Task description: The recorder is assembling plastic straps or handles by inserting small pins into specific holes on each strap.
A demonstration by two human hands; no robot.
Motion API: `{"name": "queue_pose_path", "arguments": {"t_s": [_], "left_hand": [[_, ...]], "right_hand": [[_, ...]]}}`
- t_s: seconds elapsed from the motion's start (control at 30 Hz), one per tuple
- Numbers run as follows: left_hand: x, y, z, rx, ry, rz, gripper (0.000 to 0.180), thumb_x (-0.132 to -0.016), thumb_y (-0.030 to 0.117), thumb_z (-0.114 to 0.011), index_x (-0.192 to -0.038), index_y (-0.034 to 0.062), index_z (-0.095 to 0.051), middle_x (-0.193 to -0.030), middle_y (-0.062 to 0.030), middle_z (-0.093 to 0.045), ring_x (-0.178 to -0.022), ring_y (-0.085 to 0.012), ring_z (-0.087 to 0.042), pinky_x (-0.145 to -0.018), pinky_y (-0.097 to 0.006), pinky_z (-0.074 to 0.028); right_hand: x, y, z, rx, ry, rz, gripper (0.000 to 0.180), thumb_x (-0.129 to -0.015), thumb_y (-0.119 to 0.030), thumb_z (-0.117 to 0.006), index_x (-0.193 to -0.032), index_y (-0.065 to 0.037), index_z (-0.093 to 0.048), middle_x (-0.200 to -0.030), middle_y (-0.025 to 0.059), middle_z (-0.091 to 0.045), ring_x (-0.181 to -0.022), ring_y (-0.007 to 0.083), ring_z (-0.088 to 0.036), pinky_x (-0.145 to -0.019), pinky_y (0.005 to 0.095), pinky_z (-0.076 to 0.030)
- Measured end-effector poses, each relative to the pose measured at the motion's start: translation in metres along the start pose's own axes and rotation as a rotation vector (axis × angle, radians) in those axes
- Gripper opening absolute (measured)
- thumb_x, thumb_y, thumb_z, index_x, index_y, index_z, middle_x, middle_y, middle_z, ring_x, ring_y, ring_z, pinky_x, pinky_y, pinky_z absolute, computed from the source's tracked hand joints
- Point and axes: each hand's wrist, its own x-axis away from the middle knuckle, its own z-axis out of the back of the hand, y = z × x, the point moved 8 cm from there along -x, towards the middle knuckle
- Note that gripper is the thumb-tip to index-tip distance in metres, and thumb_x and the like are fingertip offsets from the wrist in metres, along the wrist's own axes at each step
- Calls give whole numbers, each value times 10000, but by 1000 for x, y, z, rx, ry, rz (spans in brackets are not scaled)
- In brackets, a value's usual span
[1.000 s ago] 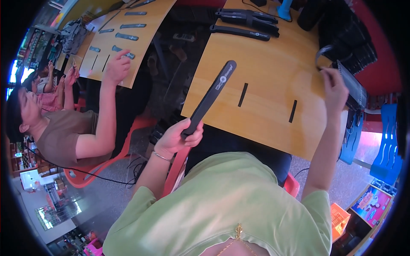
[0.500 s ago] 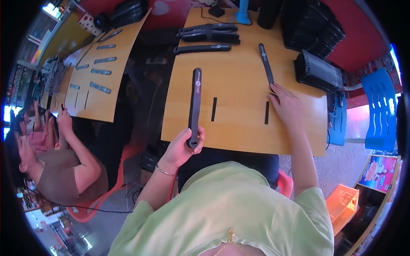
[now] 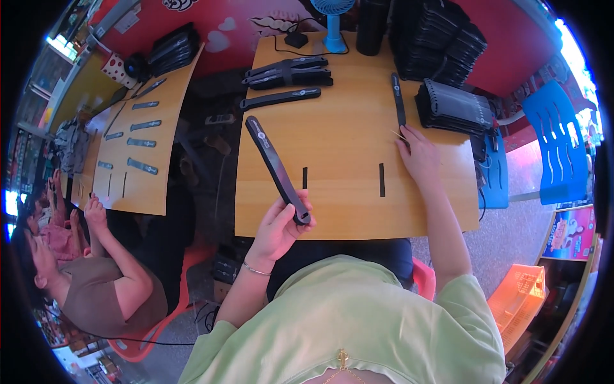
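Note:
My left hand [image 3: 281, 224] grips the near end of a long flat black strip [image 3: 275, 166], which slants up and to the left over the wooden table [image 3: 345, 205]. My right hand [image 3: 421, 153] rests on the table at the near end of a second thin black strip [image 3: 398, 102] and pinches it; that strip lies flat and points away from me. Two short black slots [image 3: 305, 177] [image 3: 382, 179] are cut in the tabletop between my hands.
More black strips [image 3: 281, 98] and a bundle of them [image 3: 288, 72] lie at the far left of the table. Stacks of black pieces [image 3: 454, 105] sit at the far right, a blue fan [image 3: 332, 25] at the back. A seated person [image 3: 96, 288] works at a second table [image 3: 137, 153] on my left. A blue chair [image 3: 556, 141] stands on the right.
My view has swung so the table lies straight ahead. My left hand's strip has tilted to the left. My right hand has slid to the end of the thin strip lying on the table.

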Motion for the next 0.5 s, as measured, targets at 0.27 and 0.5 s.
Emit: {"name": "queue_pose_path", "arguments": {"t_s": [0.27,0.5], "left_hand": [[-10,3,-12,9,-6,-27,336,-950,145,-467,-1254,6,-429,-1059,-109,-553,-885,-227,-615,-747,-292,-527],[-19,9,-24,3,-27,-103,326,-940,52,-460,-1263,25,-418,-1106,-113,-549,-1005,-276,-603,-881,-349,-511]], "right_hand": [[9,10,8,-48,-27,-41,322,-822,-274,-634,-1102,-113,-630,-1128,20,-612,-851,236,-633,-743,320,-496],[13,-49,52,-154,118,58,267,-874,-237,-572,-1102,-110,-630,-993,47,-633,-765,265,-626,-710,331,-482]]}}
